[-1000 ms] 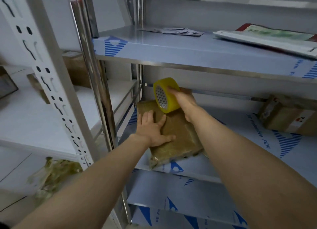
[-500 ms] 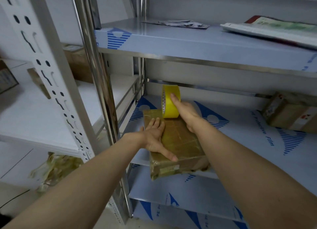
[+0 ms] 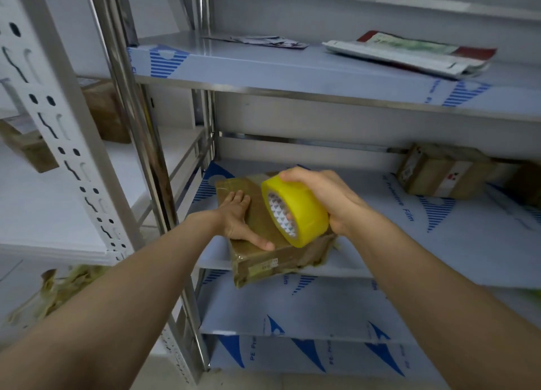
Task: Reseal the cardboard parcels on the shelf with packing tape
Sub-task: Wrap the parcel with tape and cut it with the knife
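A flat brown cardboard parcel (image 3: 265, 258) wrapped in tape lies at the left front of the middle steel shelf (image 3: 439, 249), its near end overhanging the edge. My left hand (image 3: 238, 218) presses flat on the parcel's top with straight fingers. My right hand (image 3: 325, 196) grips a yellow roll of packing tape (image 3: 301, 211), held tilted just above the parcel's near right part, with fingers through the core.
A second brown parcel (image 3: 439, 173) sits at the back right of the same shelf. Flat mail bags (image 3: 409, 53) lie on the upper shelf. More boxes (image 3: 105, 111) stand on the white rack to the left. A steel post (image 3: 140, 144) rises beside the parcel.
The tape roll has travelled from the parcel's far end toward its near end in my right hand. My left hand stays pressing on the parcel top.
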Action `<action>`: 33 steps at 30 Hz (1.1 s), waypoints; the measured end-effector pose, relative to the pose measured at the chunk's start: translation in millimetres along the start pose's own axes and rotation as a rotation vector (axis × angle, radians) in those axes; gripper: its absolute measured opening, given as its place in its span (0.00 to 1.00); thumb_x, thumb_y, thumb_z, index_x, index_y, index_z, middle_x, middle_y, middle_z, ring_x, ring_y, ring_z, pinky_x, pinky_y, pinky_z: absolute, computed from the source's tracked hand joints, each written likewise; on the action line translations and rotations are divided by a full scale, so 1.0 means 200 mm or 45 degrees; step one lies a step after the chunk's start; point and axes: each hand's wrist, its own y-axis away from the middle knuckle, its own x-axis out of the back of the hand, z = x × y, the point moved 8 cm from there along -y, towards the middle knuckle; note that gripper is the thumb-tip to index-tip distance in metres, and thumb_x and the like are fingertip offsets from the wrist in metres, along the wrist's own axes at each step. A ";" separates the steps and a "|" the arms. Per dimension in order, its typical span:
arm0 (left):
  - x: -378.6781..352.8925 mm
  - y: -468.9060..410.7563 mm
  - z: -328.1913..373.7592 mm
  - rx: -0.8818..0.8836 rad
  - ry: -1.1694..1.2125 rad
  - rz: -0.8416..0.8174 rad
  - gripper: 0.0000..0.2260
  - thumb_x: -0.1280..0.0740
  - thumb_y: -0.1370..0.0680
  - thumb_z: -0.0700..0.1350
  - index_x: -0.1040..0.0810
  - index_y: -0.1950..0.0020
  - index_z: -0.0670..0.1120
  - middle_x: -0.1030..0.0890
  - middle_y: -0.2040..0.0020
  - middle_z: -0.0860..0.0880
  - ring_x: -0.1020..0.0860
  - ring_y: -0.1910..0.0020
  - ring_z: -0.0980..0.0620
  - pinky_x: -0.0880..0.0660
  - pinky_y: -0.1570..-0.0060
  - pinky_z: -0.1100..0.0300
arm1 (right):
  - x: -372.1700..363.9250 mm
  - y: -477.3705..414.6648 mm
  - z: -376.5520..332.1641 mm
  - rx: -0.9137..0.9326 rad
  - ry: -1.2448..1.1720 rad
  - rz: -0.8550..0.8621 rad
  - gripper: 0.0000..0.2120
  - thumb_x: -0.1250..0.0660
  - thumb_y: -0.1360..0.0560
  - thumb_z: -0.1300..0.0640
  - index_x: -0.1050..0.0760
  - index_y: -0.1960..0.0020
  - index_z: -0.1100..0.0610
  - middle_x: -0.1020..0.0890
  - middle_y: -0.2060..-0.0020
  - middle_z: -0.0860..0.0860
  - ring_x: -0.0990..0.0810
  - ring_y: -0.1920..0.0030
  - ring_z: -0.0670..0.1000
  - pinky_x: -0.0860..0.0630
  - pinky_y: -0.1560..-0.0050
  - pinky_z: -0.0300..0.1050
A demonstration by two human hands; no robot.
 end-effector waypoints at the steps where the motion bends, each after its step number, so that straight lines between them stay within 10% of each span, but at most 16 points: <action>1: 0.00 0.00 0.00 0.003 0.001 0.000 0.59 0.28 0.36 0.67 0.63 0.22 0.45 0.65 0.23 0.47 0.66 0.24 0.46 0.60 0.27 0.48 | 0.02 0.04 0.03 -0.021 -0.001 0.004 0.25 0.25 0.34 0.46 0.22 0.44 0.59 0.16 0.54 0.58 0.16 0.55 0.58 0.19 0.50 0.56; 10: 0.00 0.01 0.00 0.020 -0.022 0.013 0.59 0.29 0.38 0.68 0.62 0.22 0.46 0.64 0.22 0.47 0.64 0.24 0.46 0.59 0.26 0.47 | 0.12 0.35 0.17 -0.049 0.123 0.110 0.15 0.30 0.26 0.49 0.25 0.65 0.58 0.23 0.78 0.48 0.25 0.82 0.42 0.31 0.81 0.31; 19: -0.01 0.01 0.01 0.005 -0.028 0.012 0.59 0.29 0.38 0.68 0.62 0.22 0.47 0.63 0.22 0.47 0.64 0.24 0.46 0.59 0.26 0.46 | 0.12 0.40 0.27 -0.077 0.141 0.242 0.18 0.33 0.24 0.48 0.24 0.51 0.66 0.22 0.70 0.53 0.24 0.75 0.46 0.26 0.74 0.33; 24: 0.00 0.01 0.00 -0.001 -0.024 0.004 0.59 0.30 0.38 0.69 0.62 0.22 0.47 0.64 0.22 0.47 0.64 0.24 0.46 0.59 0.27 0.46 | 0.12 0.38 0.32 -0.080 0.239 0.331 0.29 0.33 0.25 0.46 0.27 0.41 0.72 0.21 0.45 0.66 0.22 0.47 0.63 0.24 0.44 0.59; 33: -0.01 0.00 -0.01 -0.010 -0.035 -0.014 0.60 0.31 0.40 0.70 0.63 0.22 0.47 0.64 0.22 0.47 0.65 0.24 0.46 0.60 0.27 0.45 | 0.12 0.36 0.42 -0.152 0.202 0.348 0.28 0.33 0.25 0.47 0.27 0.40 0.71 0.22 0.44 0.65 0.23 0.47 0.59 0.26 0.43 0.57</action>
